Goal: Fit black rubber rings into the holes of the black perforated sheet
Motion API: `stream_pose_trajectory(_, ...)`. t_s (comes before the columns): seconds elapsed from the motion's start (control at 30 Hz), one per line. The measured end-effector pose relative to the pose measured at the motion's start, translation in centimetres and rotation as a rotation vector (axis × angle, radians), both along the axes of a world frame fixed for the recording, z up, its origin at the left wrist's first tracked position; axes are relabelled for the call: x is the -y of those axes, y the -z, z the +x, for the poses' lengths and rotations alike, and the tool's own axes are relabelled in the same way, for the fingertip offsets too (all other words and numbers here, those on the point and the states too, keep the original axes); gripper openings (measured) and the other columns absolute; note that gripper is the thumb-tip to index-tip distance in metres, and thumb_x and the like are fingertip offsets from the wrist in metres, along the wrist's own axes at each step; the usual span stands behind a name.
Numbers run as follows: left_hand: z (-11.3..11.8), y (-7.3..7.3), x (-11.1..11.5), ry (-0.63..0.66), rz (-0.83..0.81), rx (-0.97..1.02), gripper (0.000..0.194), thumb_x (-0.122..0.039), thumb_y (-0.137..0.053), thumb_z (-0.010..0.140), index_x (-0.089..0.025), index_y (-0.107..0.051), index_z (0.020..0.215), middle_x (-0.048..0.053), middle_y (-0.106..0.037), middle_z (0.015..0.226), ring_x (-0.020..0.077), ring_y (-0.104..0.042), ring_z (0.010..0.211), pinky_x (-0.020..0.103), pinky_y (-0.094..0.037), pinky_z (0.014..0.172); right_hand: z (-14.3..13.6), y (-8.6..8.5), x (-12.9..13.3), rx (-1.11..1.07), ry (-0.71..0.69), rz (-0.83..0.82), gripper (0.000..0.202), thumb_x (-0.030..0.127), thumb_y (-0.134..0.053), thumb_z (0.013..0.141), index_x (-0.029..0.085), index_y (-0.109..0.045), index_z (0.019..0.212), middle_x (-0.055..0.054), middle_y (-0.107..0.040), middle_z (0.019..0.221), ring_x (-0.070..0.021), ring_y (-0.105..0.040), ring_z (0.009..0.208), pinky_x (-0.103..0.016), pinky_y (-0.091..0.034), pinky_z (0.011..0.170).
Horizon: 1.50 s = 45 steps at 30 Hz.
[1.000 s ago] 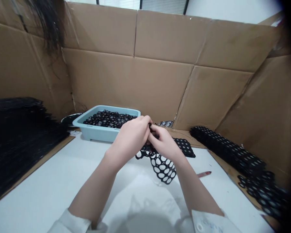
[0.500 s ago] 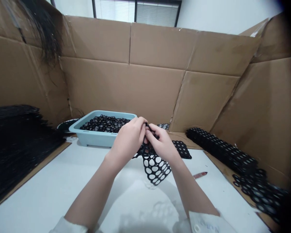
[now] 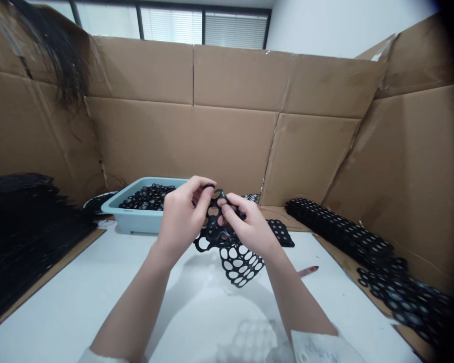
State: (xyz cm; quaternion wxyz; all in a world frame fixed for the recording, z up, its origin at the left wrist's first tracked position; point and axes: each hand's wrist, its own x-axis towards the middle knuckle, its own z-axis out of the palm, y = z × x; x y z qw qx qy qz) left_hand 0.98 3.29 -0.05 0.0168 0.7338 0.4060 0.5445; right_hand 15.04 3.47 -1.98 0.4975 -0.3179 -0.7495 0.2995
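Left hand (image 3: 183, 214): thumb and index pinched on a black ring (image 3: 209, 186); can't tell if it's joined to the mesh. Right hand (image 3: 247, 224): thumb and fingers closed on the mesh (image 3: 242, 264) near its top. Mesh hangs below both hands, over the white desk (image 3: 196, 312). Blue tub (image 3: 138, 222) of black rings sits behind left hand. Folded mesh piece (image 3: 280, 233) behind right forearm, red marker (image 3: 308, 271) just right of it. Long mesh stack (image 3: 336, 229) farther right, by the cardboard.

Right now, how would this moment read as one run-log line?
left hand: pinching black ring | right hand: gripping black mesh above white tabletop | light-blue tub: piled rings inside | red pointed object: on tabletop
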Motion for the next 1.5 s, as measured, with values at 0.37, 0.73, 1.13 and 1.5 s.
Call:
stream_pose_trajectory(0.37, 0.6, 0.1, -0.4, -0.025, 0.0, -0.145, 0.015, -0.022, -0.042, 0.082, -0.018, -0.057, 0.084, 0.0, -0.062, 0.079, 0.0114, -0.056, 0.07, 0.021, -0.042, 0.063, -0.3, 0.4, -0.4, 0.009, 0.023, 0.016, 0.016, 0.028, -0.038, 0.083, 0.017, -0.046, 0.076, 0.001, -0.052, 0.064, -0.0097, -0.048, 0.058, -0.02, -0.036, 0.052)
stream_pose_trajectory(0.73, 0.5, 0.6, -0.6, -0.071, -0.095, -0.392, 0.019, -0.026, -0.035, 0.086, -0.021, -0.053, 0.085, 0.0, -0.061, 0.079, 0.0156, -0.055, 0.068, 0.025, -0.038, 0.06, -2.3, 2.2, -1.4, 0.172, 0.074, 0.098, 0.01, 0.023, -0.042, 0.076, 0.016, -0.046, 0.071, -0.001, -0.054, 0.066, -0.0123, -0.049, 0.059, -0.021, -0.035, 0.051)
stream_pose_trajectory(1.13, 0.9, 1.1, -1.6, -0.114, -0.056, -0.554, 0.024, -0.024, -0.031, 0.087, -0.017, -0.052, 0.079, 0.004, -0.055, 0.072, 0.0179, -0.053, 0.067, 0.027, -0.038, 0.06, -2.3, 3.1, -2.5, 0.215, 0.115, 0.042, 0.009, 0.014, -0.038, 0.074, 0.016, -0.046, 0.074, -0.003, -0.056, 0.072, -0.0155, -0.052, 0.067, -0.023, -0.038, 0.055)
stream_pose_trajectory(1.5, -0.8, 0.1, -1.5, -0.111, 0.069, -0.166, 0.023, -0.026, -0.037, 0.087, -0.019, -0.059, 0.091, 0.0, -0.063, 0.08, 0.0113, -0.057, 0.07, 0.02, -0.04, 0.064, -1.5, 1.5, -1.5, -0.171, 0.089, 0.077, 0.011, 0.012, -0.037, 0.078, 0.018, -0.045, 0.081, 0.0, -0.053, 0.078, -0.0083, -0.044, 0.058, -0.021, -0.037, 0.052)
